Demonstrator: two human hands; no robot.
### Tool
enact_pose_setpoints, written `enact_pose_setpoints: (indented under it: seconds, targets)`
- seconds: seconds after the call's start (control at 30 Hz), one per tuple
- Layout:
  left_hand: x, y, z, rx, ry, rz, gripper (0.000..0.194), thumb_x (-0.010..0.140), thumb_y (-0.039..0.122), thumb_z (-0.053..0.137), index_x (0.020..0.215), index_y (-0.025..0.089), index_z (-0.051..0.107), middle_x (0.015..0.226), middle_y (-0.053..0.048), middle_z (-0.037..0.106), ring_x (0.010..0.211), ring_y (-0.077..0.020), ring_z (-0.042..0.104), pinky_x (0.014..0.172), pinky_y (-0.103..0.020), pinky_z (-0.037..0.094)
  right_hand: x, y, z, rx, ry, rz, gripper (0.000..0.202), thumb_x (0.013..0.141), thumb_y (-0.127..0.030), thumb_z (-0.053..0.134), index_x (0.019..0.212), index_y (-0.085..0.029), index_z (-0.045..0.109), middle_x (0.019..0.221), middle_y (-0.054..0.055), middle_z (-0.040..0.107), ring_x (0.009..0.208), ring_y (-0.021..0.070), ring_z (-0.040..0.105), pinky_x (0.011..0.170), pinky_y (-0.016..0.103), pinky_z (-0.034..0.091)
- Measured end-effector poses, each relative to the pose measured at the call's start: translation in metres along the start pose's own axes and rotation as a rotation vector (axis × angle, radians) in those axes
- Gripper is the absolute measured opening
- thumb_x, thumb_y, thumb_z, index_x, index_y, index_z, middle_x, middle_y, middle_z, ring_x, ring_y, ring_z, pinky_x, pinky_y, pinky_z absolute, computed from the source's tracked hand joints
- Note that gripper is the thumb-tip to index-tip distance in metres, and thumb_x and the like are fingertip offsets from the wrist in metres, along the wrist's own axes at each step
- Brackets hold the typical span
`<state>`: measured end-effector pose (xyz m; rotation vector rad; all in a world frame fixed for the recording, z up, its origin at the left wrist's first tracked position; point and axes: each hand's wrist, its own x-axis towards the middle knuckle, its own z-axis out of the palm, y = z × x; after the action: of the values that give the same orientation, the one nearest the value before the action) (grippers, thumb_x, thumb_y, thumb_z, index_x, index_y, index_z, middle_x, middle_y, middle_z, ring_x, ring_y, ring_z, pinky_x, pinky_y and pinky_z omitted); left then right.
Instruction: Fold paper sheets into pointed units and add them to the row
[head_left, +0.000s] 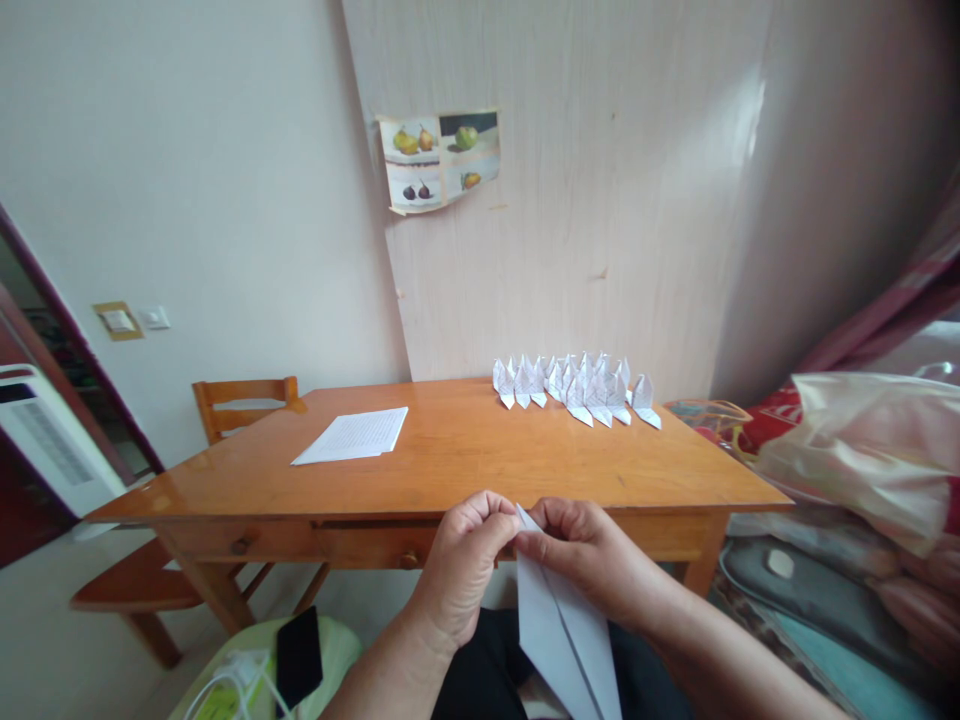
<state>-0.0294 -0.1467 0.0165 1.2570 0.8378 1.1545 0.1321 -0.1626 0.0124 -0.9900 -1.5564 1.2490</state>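
Note:
A folded sheet of white paper (559, 640) hangs in front of me over my lap, narrowing to a point at its upper end, with a crease or gap running lengthwise. My left hand (472, 550) is closed, thumb and index finger pinching the paper's pointed tip from the left. On the other side, my right hand (577, 545) is closed on the paper just below that tip, thumb lying on the front face. The fingertips of the two hands nearly meet. Both hands are just in front of the table's near edge.
Several folded paper figures (596, 388) stand in rows at the back right of the wooden table (450, 455). A stack of printed sheets (352, 435) lies at the left. A phone (298, 655) rests on a stool (341, 650) at lower left. Bags (862, 440) crowd the right side.

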Motion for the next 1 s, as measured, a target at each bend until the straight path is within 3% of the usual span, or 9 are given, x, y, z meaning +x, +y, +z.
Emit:
enact_pose_setpoints:
  seconds: [1.0]
  targets:
    - [-0.0013,0.0053,0.0013,-0.032,-0.02,-0.007,0.01,0.074,0.025,0.064,0.074,0.016,0.059,0.063,0.003,0.052,0.061,-0.01,0.04,0.06,-0.022,0.034,-0.0014,0.0035,-0.0006,0.118,-0.029,0.021,0.039,0.081,-0.05,0.074,0.078,-0.015,0.058,0.065,-0.003,0.05,0.053,0.0065,0.038,0.05,0.021,0.029]
